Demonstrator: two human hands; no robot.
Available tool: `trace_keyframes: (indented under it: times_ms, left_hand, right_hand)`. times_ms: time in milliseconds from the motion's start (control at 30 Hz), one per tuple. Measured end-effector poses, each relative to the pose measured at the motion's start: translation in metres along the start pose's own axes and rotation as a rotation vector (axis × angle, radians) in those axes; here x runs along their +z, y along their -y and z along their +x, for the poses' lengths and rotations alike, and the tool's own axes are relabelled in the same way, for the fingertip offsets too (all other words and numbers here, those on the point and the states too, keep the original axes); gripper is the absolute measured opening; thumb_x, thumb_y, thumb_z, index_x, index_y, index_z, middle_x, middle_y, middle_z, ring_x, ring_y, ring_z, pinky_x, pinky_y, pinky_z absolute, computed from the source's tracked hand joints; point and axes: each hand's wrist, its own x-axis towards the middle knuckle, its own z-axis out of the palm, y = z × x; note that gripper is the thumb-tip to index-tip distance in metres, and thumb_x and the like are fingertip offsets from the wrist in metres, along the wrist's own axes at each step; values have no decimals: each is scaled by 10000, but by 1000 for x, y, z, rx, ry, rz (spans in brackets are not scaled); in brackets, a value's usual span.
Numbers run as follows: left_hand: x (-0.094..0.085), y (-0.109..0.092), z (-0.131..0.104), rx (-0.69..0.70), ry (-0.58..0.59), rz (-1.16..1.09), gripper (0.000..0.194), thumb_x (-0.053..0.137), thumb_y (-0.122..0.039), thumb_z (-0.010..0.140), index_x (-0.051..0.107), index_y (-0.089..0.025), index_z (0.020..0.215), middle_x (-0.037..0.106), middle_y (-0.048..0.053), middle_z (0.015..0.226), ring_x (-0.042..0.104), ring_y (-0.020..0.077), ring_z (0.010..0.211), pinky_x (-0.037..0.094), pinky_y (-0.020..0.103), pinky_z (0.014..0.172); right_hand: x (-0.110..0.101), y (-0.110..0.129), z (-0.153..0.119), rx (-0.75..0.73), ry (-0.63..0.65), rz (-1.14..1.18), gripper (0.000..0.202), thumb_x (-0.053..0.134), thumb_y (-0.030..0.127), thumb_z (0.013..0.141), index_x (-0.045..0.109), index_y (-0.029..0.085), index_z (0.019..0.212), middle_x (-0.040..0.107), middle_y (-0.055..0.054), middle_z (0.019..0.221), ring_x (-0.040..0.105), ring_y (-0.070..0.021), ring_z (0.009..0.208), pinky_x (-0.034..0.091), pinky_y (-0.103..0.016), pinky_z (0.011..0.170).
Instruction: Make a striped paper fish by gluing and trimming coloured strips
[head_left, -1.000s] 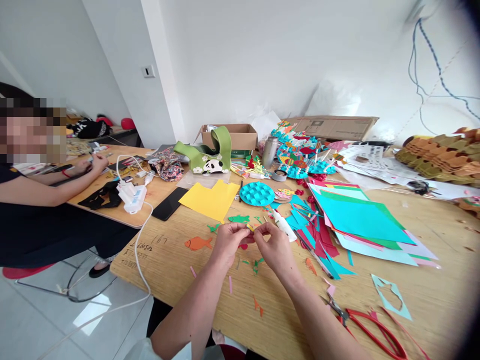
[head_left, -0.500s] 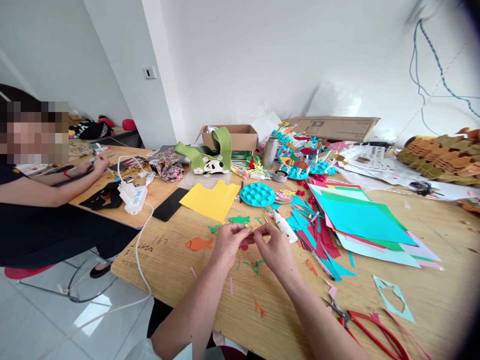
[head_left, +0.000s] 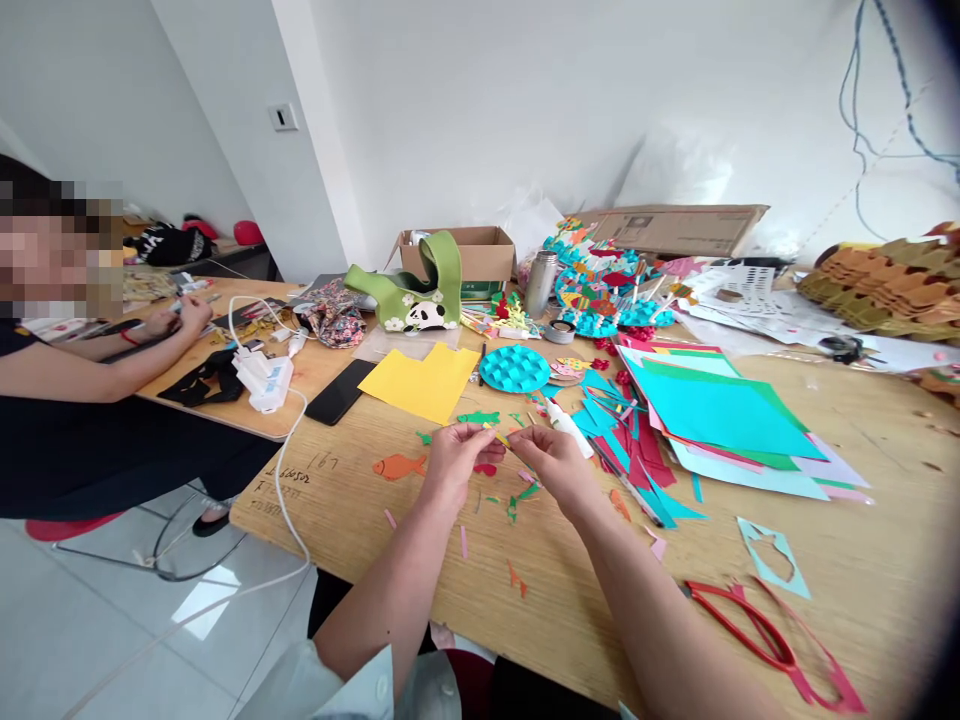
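Note:
Between the fingertips of my two hands is a small yellow paper strip [head_left: 496, 435]. My left hand [head_left: 459, 458] pinches one end and my right hand [head_left: 551, 458] the other, just above the table. Beyond my left hand lies a green paper fish [head_left: 478, 418]; an orange paper fish [head_left: 400, 466] is to its left. A red paper piece [head_left: 486, 469] shows under my left fingers. Right beside my right hand is a white glue bottle [head_left: 568, 428] on its side. Green paper scraps [head_left: 513, 508] lie below, between my wrists.
Yellow paper [head_left: 424, 380], a black phone [head_left: 341, 392] and a blue round woven-looking piece [head_left: 514, 369] lie farther back. Stacked coloured sheets [head_left: 735, 410] are at right, red-handled scissors [head_left: 750, 625] at lower right. A white cable [head_left: 281, 500] hangs over the left edge, near a seated person [head_left: 90, 400].
My hands have parted slightly, and the yellow strip between them shows more plainly. The view has shifted a little; my right forearm now covers the scissors' blades.

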Motion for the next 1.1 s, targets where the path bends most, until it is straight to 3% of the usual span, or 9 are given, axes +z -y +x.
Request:
trace_keyframes:
  times_ms: [233,433,567,733,867,1100]
  left_hand:
    - [-1,-1,2,9,-25,5,209,782,-262,583,651,-107,633,673,58,564,635,133,511,519,225,518]
    - [-1,-1,2,16,-18,13,195,773,-250,591,644,-108,622,668,52,551,634,129,506,520,220,517]
    - [-2,-1,1,15,0,31,211,782,-263,587,651,-107,642,674,57,564,634,130,503,517,221,514]
    - [-1,0,1,17,27,48,243,797,-277,572,660,-103,671,686,65,593,647,141,520,520,229,531]
    - [-1,0,1,17,35,54,251,800,-288,570,658,-107,669,684,60,589,646,143,512,517,231,530]
    - [0,-2,-1,16,40,54,264,805,-301,571,648,-109,662,680,59,583,654,150,521,523,235,541]
  right_hand:
    - [-10,2,2,49,20,77,300,561,453,717,664,175,669,712,-78,819,624,-218,841,456,-330,767]
    - [-11,-1,4,48,11,118,376,576,555,703,654,188,704,705,-83,854,618,-225,876,441,-348,825]
    - [-8,-3,4,80,79,139,433,585,617,686,632,186,673,678,-61,765,605,-198,762,453,-312,693]
    - [-7,-5,2,110,144,126,475,573,659,696,582,189,633,536,12,567,462,-128,553,325,-253,492]
    - [-6,-7,2,116,185,121,488,560,668,707,574,185,638,451,42,516,371,-102,505,277,-243,468]
    - [-5,-9,2,98,194,129,483,589,665,676,548,185,636,461,41,556,377,-101,539,313,-236,489]
